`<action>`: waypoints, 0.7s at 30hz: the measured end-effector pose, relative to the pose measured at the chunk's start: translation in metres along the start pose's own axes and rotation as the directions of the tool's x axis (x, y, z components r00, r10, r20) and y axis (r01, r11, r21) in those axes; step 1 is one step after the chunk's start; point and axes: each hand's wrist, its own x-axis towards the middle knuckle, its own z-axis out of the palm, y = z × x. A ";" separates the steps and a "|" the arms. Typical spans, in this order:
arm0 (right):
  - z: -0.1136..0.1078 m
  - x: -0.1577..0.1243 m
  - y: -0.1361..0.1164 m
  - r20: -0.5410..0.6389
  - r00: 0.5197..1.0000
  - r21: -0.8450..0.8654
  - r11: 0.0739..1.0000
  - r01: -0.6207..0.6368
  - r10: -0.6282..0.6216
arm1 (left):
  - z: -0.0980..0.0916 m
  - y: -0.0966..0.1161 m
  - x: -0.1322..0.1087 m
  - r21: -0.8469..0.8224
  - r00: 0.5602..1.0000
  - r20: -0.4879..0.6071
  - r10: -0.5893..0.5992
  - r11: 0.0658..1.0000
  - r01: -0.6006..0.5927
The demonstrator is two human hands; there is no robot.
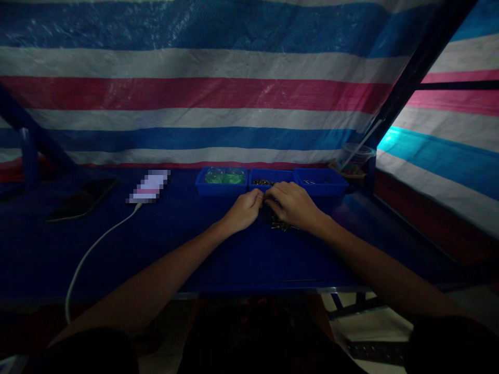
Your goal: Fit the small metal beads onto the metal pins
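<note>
Before a striped, woven-looking plastic sheet (195,93), a smooth blue surface (218,254) bears three rectangular blue plastic trays (284,176) in a row. Left hand (245,206) and right hand (293,205) meet just in front of the middle one, fingers drawn narrow; whether they grip anything cannot be told. Slender, brass-coloured pieces (281,224) lie loose below the right hand, where a brushing wrist could scatter them.
</note>
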 end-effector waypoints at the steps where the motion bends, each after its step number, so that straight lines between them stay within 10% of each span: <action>1: -0.001 0.000 0.000 -0.001 1.000 -0.008 1.000 0.004 -0.004 | 0.000 0.000 0.000 -0.007 1.000 -0.001 0.000 1.000 0.000; 8: 0.000 0.001 0.004 -0.018 1.000 -0.017 1.000 0.014 -0.014 | -0.001 -0.001 0.000 -0.045 1.000 -0.024 0.016 0.999 -0.017; 13: -0.007 0.002 0.013 -0.220 0.956 0.003 0.980 -0.197 0.193 | 0.000 0.001 -0.003 0.046 0.993 0.076 0.094 0.994 -0.098; 21: -0.043 0.004 0.034 -0.762 0.568 0.152 0.939 -0.309 0.311 | 0.007 -0.003 -0.005 0.210 0.919 0.298 0.259 0.921 -0.328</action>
